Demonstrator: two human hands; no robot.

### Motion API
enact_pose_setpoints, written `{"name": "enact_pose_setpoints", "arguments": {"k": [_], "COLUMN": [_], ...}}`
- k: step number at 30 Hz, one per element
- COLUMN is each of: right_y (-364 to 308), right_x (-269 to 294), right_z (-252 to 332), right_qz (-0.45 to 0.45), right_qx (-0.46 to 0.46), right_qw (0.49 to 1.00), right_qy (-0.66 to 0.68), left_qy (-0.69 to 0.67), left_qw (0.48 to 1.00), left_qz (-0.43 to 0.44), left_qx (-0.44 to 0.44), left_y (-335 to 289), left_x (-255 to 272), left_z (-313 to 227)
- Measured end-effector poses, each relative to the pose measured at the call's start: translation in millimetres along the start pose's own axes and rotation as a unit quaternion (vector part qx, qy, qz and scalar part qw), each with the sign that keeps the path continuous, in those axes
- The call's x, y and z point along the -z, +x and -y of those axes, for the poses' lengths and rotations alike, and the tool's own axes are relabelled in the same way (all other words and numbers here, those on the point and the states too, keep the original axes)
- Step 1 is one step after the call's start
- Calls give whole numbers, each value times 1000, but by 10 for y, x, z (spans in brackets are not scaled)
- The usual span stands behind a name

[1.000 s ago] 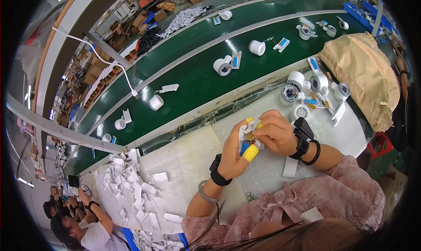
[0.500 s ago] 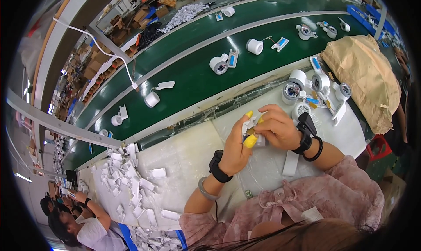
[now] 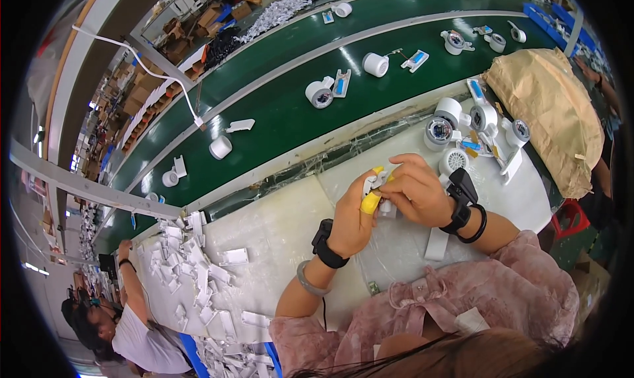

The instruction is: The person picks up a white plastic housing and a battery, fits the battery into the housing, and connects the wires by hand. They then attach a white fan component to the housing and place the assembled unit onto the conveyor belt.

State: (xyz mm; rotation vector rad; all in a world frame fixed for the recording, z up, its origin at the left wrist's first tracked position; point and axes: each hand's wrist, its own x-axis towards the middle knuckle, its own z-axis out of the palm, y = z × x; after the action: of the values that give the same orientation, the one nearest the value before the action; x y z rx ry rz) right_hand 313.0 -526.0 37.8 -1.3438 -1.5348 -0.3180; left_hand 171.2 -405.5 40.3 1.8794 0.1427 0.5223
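Note:
Yellow finger cots cover fingertips of both my hands. My left hand point(image 3: 352, 214) is closed round a small white plastic part point(image 3: 374, 181), with its thumb and forefinger on either side. From the right, my right hand point(image 3: 419, 191) pinches at the same part, its fingertips touching the left thumb. The fingers hide much of the part, so its exact kind cannot be made out. Below the hands, a white piece point(image 3: 387, 209) shows partly behind the fingers. A flat white plastic piece point(image 3: 436, 244) rests on the table beneath my right wrist.
Several round white housings with circuit boards point(image 3: 438, 132) cluster at the table's right, beside a brown paper bag point(image 3: 538, 120). White plastic covers point(image 3: 198, 265) are heaped at left. Beyond runs a green conveyor point(image 3: 277, 117) carrying housings. A co-worker point(image 3: 142, 338) sits at far left.
Things on the near conveyor have shifted left. My hands have turned slightly, staying on the white part. The co-worker's arm now stretches farther forward, toward the conveyor.

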Motion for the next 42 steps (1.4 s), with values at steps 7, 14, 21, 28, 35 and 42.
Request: {"name": "enact_pose_setpoints", "arguments": {"k": [7,14,21,28,35,42], "right_y": [84,43,91,-15,-71,-35], "right_x": [21,44,-27,-26,-88,-97], "right_z": [-29,-102,-157,-306,-383,-373], "right_qz": [34,31,58,84,110,142], "right_qx": [-40,-48,-40,-54,-43,-49], "right_qw": [998,998,997,994,991,988], "right_qy": [-22,-24,-16,-34,-55,-23], "left_qy": [-162,-228,222,492,515,472], "left_qw": [978,938,899,717,623,646], "left_qz": [-18,-221,-331,-363,-294,-436], "left_qx": [129,140,183,335,510,412], "left_y": [112,569,945,1456,1713,1248], "left_x": [132,773,2505,2937,2923,3344], "left_z": [130,507,1762,1861,1613,1902]}}
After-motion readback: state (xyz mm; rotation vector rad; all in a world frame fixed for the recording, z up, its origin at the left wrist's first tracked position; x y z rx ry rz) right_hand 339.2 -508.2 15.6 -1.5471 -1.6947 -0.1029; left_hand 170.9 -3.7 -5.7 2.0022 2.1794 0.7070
